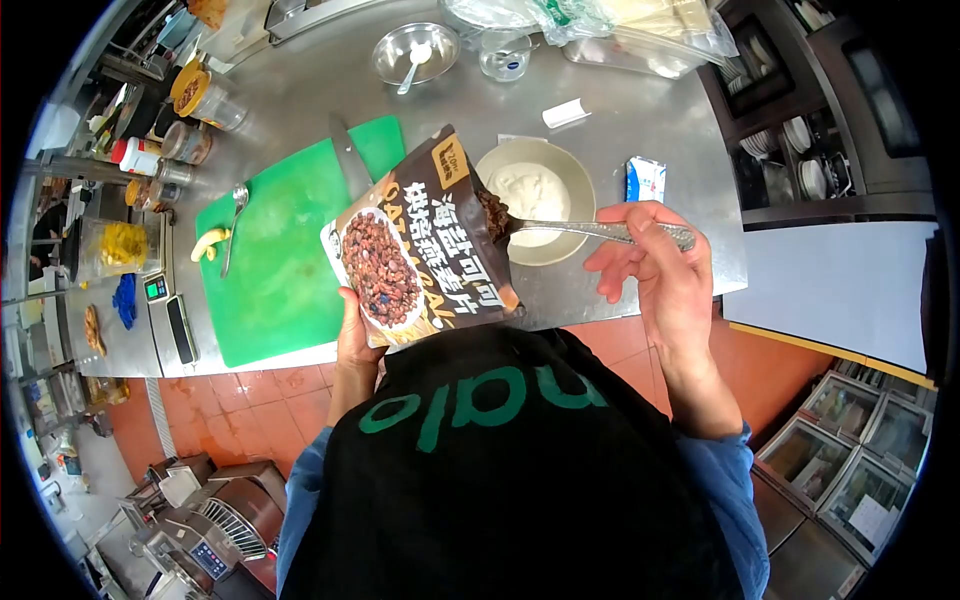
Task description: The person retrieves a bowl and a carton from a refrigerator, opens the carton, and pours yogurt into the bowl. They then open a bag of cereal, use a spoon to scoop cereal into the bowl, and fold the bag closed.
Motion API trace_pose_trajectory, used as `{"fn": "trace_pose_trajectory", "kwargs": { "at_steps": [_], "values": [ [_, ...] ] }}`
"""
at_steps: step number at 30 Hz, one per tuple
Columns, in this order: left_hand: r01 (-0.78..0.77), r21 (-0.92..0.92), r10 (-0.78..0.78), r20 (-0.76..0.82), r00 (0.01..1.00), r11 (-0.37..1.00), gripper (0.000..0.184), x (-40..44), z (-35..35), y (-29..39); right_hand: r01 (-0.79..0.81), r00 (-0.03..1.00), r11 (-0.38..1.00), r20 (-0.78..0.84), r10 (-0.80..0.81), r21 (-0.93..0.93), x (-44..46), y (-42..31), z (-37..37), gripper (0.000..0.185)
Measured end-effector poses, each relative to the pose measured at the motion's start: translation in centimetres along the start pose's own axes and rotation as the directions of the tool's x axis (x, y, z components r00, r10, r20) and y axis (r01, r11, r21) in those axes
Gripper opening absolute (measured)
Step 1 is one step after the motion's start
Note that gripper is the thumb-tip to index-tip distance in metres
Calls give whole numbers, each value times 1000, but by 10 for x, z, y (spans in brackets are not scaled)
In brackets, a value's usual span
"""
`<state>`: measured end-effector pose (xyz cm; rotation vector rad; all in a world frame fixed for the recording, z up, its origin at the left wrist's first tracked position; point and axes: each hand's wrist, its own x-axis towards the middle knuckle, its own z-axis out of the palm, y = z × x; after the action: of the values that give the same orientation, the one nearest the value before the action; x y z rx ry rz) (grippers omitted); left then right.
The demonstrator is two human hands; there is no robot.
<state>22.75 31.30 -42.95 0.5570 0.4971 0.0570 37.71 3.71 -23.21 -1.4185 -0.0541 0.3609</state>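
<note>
My left hand grips the bottom edge of a dark brown cereal bag printed with a bowl of cocoa oat flakes, tilted with its mouth toward the right. In my right hand, held between thumb and fingers, is a metal spoon. Its bowl end sits at the bag's mouth, amid dark brown cereal clumps. Just beyond, partly behind the bag and spoon, stands a cream-coloured bowl with a thick white food in it.
A green cutting board holds a knife, another spoon and a banana piece. Farther back are a steel bowl and a glass jar. A blue-and-white packet lies right of the cream bowl.
</note>
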Motion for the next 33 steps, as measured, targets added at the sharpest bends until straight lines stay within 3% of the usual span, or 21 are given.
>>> {"fn": "trace_pose_trajectory", "kwargs": {
  "at_steps": [4,6,7,9,10,12,13,15,19,22,24,33],
  "values": [
    [-8,5,8,-34,999,1000,85,5,-2,7,0,995,998,100,-6,55,9,-17,-2,31],
    [-13,7,13,-47,999,1000,86,9,-4,12,-58,993,990,-93,70,131,10,-32,17,31],
    [-11,9,11,-50,999,1000,86,11,-4,13,-60,993,989,-94,73,133,12,-26,11,31],
    [-16,53,17,-29,999,998,87,18,-5,17,67,997,997,24,-68,41,18,-10,-3,30],
    [-5,62,9,-62,998,998,87,22,-7,18,62,998,997,20,-63,43,18,-9,-2,30],
    [23,65,-21,-38,999,998,87,26,-7,21,13,978,999,-210,-5,40,20,-13,6,30],
    [47,64,-46,-13,999,997,87,29,-7,21,9,976,999,-218,0,39,20,-12,2,30],
    [48,59,-46,-26,999,997,87,31,-11,20,25,995,997,-97,-18,70,20,-10,-11,29],
    [33,23,-31,-71,997,999,85,27,-24,25,81,993,996,-89,-77,36,20,3,-27,28],
    [-31,54,36,-93,995,998,87,20,-30,29,-34,984,997,-174,45,66,25,7,-31,30],
    [-50,28,52,-112,992,998,88,14,-33,30,-57,981,996,-191,42,-73,37,31,-43,33],
    [-105,5,104,-204,974,994,89,-10,-36,22,-59,996,984,-69,48,-169,67,101,-33,38]
  ]
}}
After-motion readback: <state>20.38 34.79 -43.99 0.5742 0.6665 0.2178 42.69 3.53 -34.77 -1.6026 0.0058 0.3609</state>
